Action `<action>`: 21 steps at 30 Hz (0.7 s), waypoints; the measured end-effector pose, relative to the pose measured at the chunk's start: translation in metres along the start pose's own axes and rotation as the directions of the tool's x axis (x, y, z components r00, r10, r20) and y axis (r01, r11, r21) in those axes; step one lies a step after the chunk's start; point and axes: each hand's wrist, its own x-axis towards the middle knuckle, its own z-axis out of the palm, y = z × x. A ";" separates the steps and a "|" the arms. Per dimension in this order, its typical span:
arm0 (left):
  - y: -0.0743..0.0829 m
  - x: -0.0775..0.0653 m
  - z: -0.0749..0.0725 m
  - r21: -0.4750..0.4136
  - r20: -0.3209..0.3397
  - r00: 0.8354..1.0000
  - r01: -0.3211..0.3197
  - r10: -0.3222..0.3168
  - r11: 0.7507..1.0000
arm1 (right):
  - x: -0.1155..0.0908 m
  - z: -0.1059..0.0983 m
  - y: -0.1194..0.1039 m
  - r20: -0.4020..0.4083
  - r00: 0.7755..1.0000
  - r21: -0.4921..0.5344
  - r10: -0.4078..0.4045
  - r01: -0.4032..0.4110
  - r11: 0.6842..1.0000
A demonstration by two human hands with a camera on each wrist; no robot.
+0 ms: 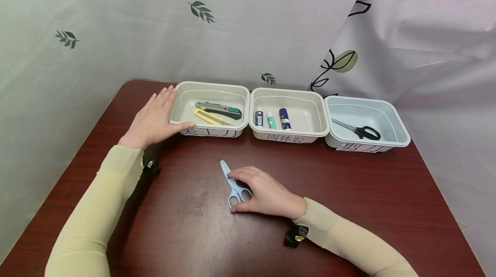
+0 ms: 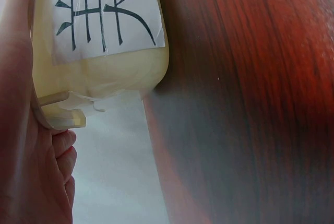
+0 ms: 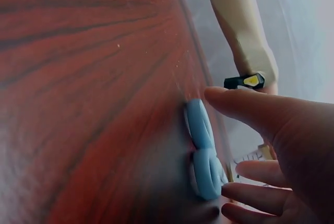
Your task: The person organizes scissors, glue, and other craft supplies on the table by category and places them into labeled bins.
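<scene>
Light blue scissors (image 1: 233, 187) lie on the dark red tabletop, blades pointing away. Over them reaches my right hand (image 1: 267, 192), thumb beside the handle loops and fingers spread along the other side. In the right wrist view, a gap shows between the thumb (image 3: 235, 101) and the blue handles (image 3: 198, 125); whether the fingertips touch the scissors is unclear. My left hand (image 1: 153, 118) rests against the left end of a cream bin (image 1: 211, 87), fingers straight and thumb along its front rim. That bin holds several utility knives (image 1: 209, 116); the thumb partly covers its label.
Beside it stands a second cream bin (image 1: 290, 93) with three glue sticks (image 1: 284, 118). At the right, a pale blue bin (image 1: 401, 128) holds black-handled scissors (image 1: 366, 132). The bins form a row near the back edge, before a leaf-patterned curtain (image 1: 232, 44).
</scene>
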 end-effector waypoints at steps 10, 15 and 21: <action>0.000 -0.001 0.000 -0.004 0.000 1.000 0.005 -0.005 1.000 | 0.000 0.001 -0.003 0.008 1.000 -0.003 -0.021 0.021 1.000; 0.000 0.000 0.000 -0.004 0.001 1.000 0.000 0.000 1.000 | -0.007 -0.005 0.000 -0.011 1.000 -0.016 -0.008 0.007 1.000; 0.000 0.000 0.000 0.000 0.001 1.000 0.000 0.000 1.000 | -0.017 -0.013 0.009 -0.037 0.999 -0.046 0.014 -0.015 0.999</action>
